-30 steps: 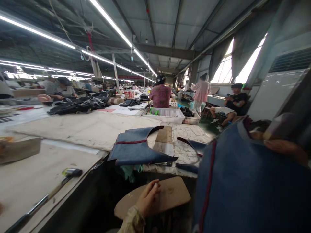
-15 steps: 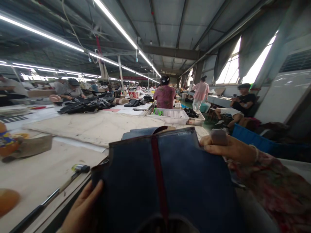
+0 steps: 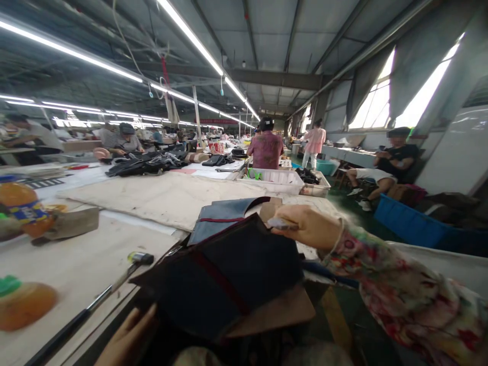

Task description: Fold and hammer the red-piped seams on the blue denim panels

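A dark blue fabric piece (image 3: 229,269) with a red stripe lies across a brown board (image 3: 278,312) low in the middle. My left hand (image 3: 124,340) holds its near left edge at the bottom of the view. My right hand (image 3: 305,226), in a floral sleeve, grips its far top edge together with a small pale object. Behind it another blue fabric piece (image 3: 221,216) with red trim rests on the table edge.
A hammer (image 3: 102,295) lies on the pale worktable (image 3: 76,259) at left, near orange bottles (image 3: 23,206). A white tray (image 3: 274,180) and blue bin (image 3: 407,221) stand further back. Other people work or sit in the distance.
The blue piece has dropped from upright in front of me onto the brown board. My right hand moved left and lower with its top edge; the view shifted right.
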Motion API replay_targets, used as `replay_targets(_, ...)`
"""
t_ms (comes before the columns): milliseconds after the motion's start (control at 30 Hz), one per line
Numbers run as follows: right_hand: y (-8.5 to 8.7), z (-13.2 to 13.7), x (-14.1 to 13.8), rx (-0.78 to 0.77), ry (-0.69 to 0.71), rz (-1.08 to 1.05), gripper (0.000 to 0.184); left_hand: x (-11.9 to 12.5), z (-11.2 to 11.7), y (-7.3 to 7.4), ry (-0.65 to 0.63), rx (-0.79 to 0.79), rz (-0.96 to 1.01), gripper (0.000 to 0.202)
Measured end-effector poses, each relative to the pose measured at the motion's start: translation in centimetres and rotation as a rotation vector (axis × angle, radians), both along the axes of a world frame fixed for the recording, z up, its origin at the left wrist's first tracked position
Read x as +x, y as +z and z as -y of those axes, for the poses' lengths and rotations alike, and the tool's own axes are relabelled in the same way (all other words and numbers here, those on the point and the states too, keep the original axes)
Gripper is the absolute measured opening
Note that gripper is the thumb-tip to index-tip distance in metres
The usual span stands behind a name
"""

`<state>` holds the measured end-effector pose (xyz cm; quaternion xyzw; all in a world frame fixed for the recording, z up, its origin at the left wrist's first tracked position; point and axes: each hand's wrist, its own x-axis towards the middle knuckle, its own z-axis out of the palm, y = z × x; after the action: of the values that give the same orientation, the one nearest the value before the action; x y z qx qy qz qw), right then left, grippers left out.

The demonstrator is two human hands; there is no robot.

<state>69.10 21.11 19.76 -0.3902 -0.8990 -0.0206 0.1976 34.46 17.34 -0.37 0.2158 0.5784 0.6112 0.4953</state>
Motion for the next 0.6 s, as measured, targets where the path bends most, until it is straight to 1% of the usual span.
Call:
replay_targets(67,-1.9,-0.7,-0.2,-0.053,-0.056,0.103,0.026,1.7,0.2,-3.9,-0.047,-0.092,0.049,0.067)
replay_targets(133,-3.0,-1.1,-0.1,-0.105,-0.12,0.201,0.022,3.0,0.2,-7.5,-0.156,-0.144,0.099,0.072)
replay_targets(200,-3.3,-1.2,0.2,-0.145,-0.167,0.278,0.02,4.0,-0.1,-10.3,-0.258,-0.169,0.136,0.075)
replay_targets(233,-3.3,-1.2,0.6,-0.163,-0.187,0.303,0.021,4.4,-0.2,-11.2,-0.3,-0.181,0.146,0.076)
replay_targets(267,-3.2,-1.3,1.0,-0.177,-0.207,0.32,0.022,4.8,-0.4,-11.9,-0.335,-0.194,0.148,0.076)
replay_targets(333,-3.7,-1.4,2.3,-0.212,-0.257,0.342,0.024,5.5,-0.7,-12.6,-0.385,-0.218,0.132,0.074)
replay_targets(367,-4.4,-1.5,3.1,-0.234,-0.285,0.345,0.025,5.8,-0.8,-12.8,-0.401,-0.219,0.12,0.071)
replay_targets(400,-5.4,-1.7,4.0,-0.264,-0.319,0.338,0.026,6.1,-0.8,-12.9,-0.411,-0.21,0.107,0.067)
replay_targets(433,-6.8,-1.8,4.9,-0.301,-0.354,0.325,0.025,6.3,-0.8,-12.9,-0.418,-0.199,0.096,0.062)
replay_targets(500,-10.4,-2.1,6.5,-0.394,-0.429,0.267,0.021,6.5,-0.8,-12.9,-0.425,-0.18,0.064,0.052)
replay_targets(567,-14.2,-2.3,7.8,-0.469,-0.452,0.241,0.015,6.5,-0.8,-12.6,-0.425,-0.163,0.006,0.049)
replay_targets(600,-15.9,-2.3,8.3,-0.504,-0.453,0.231,0.015,6.4,-0.8,-12.4,-0.428,-0.156,-0.03,0.049)
